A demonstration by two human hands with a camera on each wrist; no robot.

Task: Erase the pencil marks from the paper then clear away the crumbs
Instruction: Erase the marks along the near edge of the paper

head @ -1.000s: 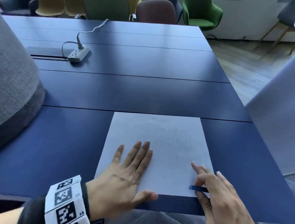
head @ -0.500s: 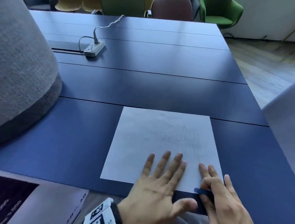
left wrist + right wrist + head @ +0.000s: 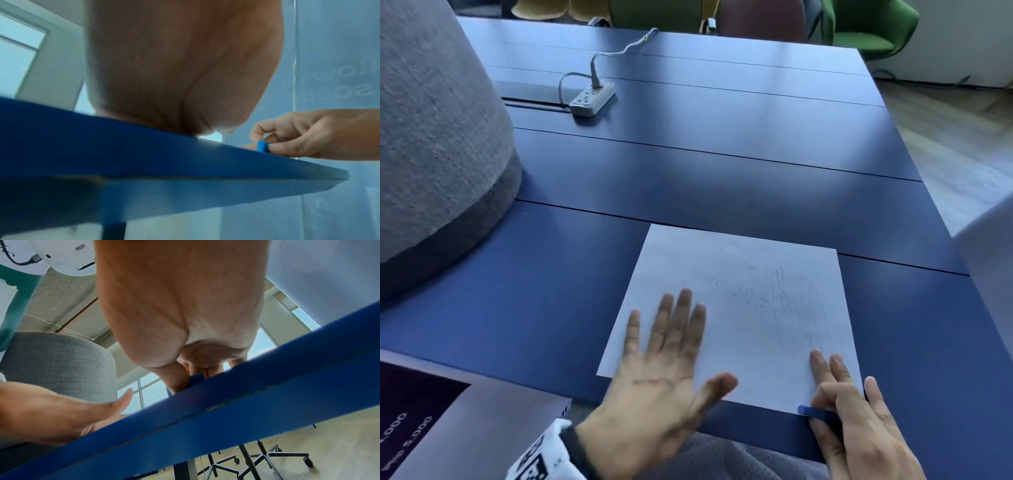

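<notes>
A white sheet of paper [image 3: 743, 301] lies near the front edge of the blue table [image 3: 722, 164]. Faint pencil strokes [image 3: 796, 301] run down its right half, and small dark crumbs [image 3: 751, 297] are scattered left of them. My left hand [image 3: 671, 346] lies over the sheet's lower left with its fingers straight and spread, blurred. My right hand [image 3: 842, 404] sits at the sheet's bottom right corner and pinches a blue eraser [image 3: 808, 410], which also shows in the left wrist view as the eraser [image 3: 262, 145] between thumb and fingers.
A big grey fabric cylinder [image 3: 431, 137] stands on the table at the left. A white power strip [image 3: 592, 99] with its cable lies at the back. A dark printed booklet [image 3: 417, 425] is at the bottom left. Coloured chairs [image 3: 866, 24] stand beyond the far edge.
My left hand slid right across the lower sheet and has swung back to the left, now blurred. The right hand with the eraser stayed at the bottom right corner. The view shifted left.
</notes>
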